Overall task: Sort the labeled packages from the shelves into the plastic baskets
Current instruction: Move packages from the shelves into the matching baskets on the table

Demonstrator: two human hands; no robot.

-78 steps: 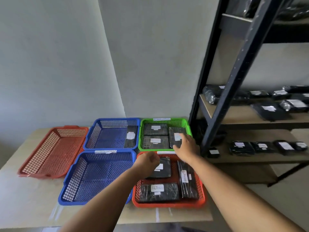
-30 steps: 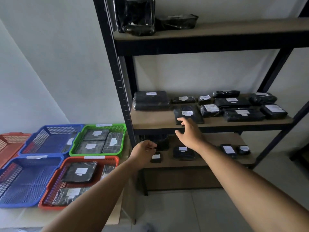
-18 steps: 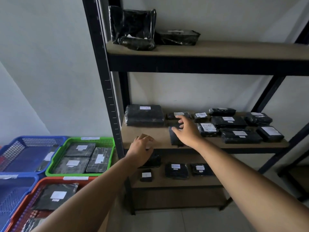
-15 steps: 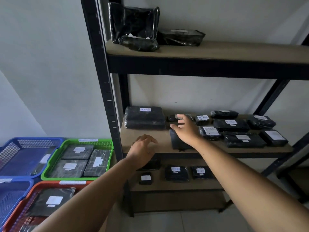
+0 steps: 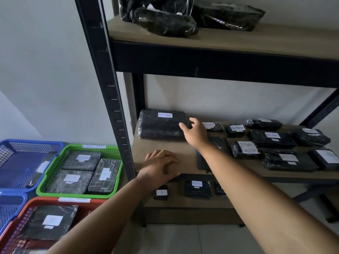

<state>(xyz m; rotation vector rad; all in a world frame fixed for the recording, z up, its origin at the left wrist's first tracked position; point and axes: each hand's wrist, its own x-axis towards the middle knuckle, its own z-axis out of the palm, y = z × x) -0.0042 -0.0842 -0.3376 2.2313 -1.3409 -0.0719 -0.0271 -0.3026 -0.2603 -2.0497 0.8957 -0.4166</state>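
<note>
Baskets stand left of the black upright post (image 5: 110, 99), and they are partly filled; farthest from the post, the blue basket (image 5: 27, 143) holds one package (image 5: 39, 173) along its side nearest the post; the green basket (image 5: 73, 195), just beside the post, holds three flat packages with white labels; the red basket (image 5: 42, 199), left of the post and nearer the camera, holds at least one flat package (image 5: 49, 221), with more at the frame's edge that I cannot count. Just right of the post, the left hand (image 5: 161, 165) rests at the front edge of the middle shelf (image 5: 165, 145), fingers loosely curled and holding nothing. Farther right of the post, the right hand (image 5: 194, 132) is stretched, fingers spread wide, toward the right end of the large RETURN package (image 5: 161, 125); it grips nothing, and whether the fingertips touch the wrap I cannot tell. Farther right again, many labelled packages (image 5: 271, 138) lie on the same shelf; small packages (image 5: 197, 188) lie on the shelf beneath; dark bundles (image 5: 165, 21) sit on the shelf above. By my reckoning the sorting is begun yet mostly ahead; far more packages lie on the shelves than in the baskets.
</note>
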